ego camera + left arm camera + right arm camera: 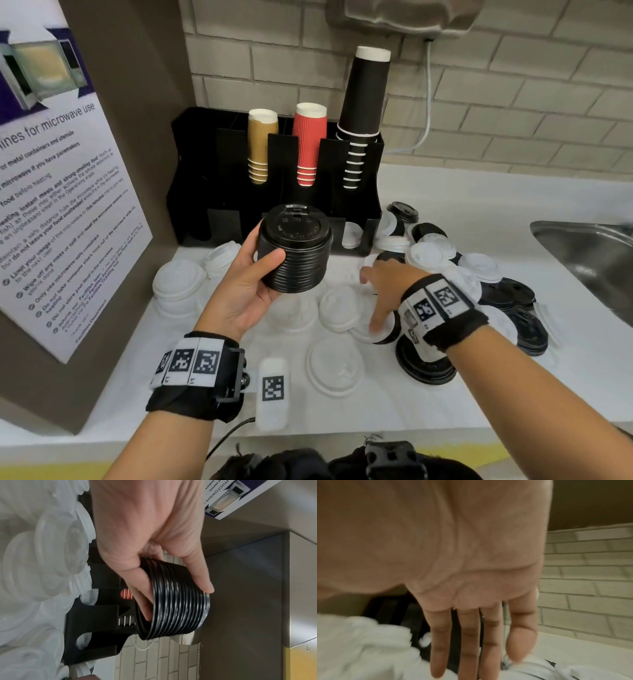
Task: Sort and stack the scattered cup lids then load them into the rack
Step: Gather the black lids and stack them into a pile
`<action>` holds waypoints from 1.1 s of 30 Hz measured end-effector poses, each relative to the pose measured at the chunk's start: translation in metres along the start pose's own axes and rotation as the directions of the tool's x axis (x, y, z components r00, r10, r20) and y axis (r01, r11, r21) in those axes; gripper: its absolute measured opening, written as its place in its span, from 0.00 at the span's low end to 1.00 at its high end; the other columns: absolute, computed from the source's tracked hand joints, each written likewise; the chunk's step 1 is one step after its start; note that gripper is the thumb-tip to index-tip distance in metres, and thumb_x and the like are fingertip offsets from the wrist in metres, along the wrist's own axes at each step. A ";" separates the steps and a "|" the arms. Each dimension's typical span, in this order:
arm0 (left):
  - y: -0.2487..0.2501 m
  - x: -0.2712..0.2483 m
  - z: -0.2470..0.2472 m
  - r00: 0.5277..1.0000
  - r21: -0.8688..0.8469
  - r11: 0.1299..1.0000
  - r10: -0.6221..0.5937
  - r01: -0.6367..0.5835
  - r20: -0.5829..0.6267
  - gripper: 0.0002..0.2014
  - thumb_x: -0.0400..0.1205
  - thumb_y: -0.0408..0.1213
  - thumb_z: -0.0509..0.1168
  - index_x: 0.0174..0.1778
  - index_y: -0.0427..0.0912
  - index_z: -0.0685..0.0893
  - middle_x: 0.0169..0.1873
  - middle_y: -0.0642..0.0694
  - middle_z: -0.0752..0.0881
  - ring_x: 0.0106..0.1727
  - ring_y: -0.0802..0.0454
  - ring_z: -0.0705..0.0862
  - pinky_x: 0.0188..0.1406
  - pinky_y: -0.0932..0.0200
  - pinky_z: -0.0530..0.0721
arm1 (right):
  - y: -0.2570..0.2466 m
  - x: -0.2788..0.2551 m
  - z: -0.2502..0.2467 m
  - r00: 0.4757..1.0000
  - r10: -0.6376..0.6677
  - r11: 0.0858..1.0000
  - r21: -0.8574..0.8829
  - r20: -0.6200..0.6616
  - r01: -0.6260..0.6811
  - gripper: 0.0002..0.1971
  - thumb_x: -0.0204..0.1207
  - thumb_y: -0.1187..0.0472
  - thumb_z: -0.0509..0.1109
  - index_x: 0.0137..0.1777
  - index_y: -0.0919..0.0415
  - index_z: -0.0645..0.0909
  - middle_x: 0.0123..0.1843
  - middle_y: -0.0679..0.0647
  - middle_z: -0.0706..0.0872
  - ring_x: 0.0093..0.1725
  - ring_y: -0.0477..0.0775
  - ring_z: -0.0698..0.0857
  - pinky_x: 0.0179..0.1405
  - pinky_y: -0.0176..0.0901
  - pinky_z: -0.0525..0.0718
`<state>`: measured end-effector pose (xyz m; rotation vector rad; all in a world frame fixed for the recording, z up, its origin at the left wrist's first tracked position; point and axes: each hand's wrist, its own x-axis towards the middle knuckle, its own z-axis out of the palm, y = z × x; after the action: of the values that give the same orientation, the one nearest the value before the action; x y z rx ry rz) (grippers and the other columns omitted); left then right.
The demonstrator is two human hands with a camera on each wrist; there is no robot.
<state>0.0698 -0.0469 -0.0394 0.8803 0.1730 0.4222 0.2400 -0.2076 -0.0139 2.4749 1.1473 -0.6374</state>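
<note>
- Stack of black lids [294,251] sits in the left hand [245,284], held up above the counter [394,407] in front of the rack [191,192]; the thumb curls across its ribbed side and the other fingers wrap round the far side, seen close in the left wrist view [178,601].
- Left hand [145,524] grips the stack with the thumb along one edge and a finger tucked under the open bottom.
- Right hand [387,291] reaches palm-down over the scattered lids, fingers straight and slightly spread, holding nothing; the right wrist view [471,574] shows the fingers [438,649] extended above blurred white lids.
- Rack is black, stands against the brick wall [513,102], and carries gold cups [260,147], red cups [308,144] and black cups [364,102] upside down in its upper slots; one lower front slot shows a white lid [351,234].
- White lids [337,308] lie loose over the counter between the hands and to the left, some in a short stack [178,284].
- More black lids [524,325] lie mixed with white ones right of the right hand, and a low black pile [424,366] sits under that wrist.
- Sink [589,253] edges the counter on the right; a microwave notice [61,192] hangs on the left.
</note>
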 end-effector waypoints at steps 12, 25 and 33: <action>-0.002 0.003 0.003 0.999 -0.019 0.999 0.039 -0.039 -0.017 0.36 0.72 0.33 0.70 0.79 0.45 0.70 0.57 0.50 0.88 0.57 0.53 0.89 0.44 0.59 0.88 | -0.018 0.008 -0.010 0.950 -0.092 0.996 -0.047 -0.298 0.081 0.46 0.65 0.45 0.78 0.80 0.53 0.58 0.71 0.58 0.73 0.68 0.61 0.76 0.62 0.54 0.79; 0.000 0.006 0.002 0.999 0.000 0.999 0.052 -0.052 0.006 0.28 0.73 0.32 0.65 0.72 0.48 0.75 0.55 0.51 0.90 0.55 0.53 0.89 0.44 0.59 0.88 | -0.026 0.001 0.011 0.999 -0.012 0.962 -0.272 -0.035 0.002 0.48 0.57 0.47 0.85 0.73 0.55 0.61 0.65 0.57 0.74 0.67 0.59 0.72 0.60 0.52 0.75; -0.001 0.004 0.001 0.999 -0.013 0.999 0.043 -0.043 -0.003 0.29 0.73 0.34 0.66 0.73 0.49 0.75 0.58 0.49 0.88 0.57 0.52 0.89 0.44 0.57 0.89 | -0.016 0.009 0.016 0.992 -0.031 0.982 -0.191 -0.120 0.007 0.40 0.60 0.54 0.80 0.69 0.51 0.61 0.58 0.54 0.76 0.56 0.56 0.73 0.49 0.47 0.72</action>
<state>0.0745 -0.0465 -0.0391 0.8720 0.1536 0.4645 0.2287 -0.2002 -0.0340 2.3693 1.2170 -0.3659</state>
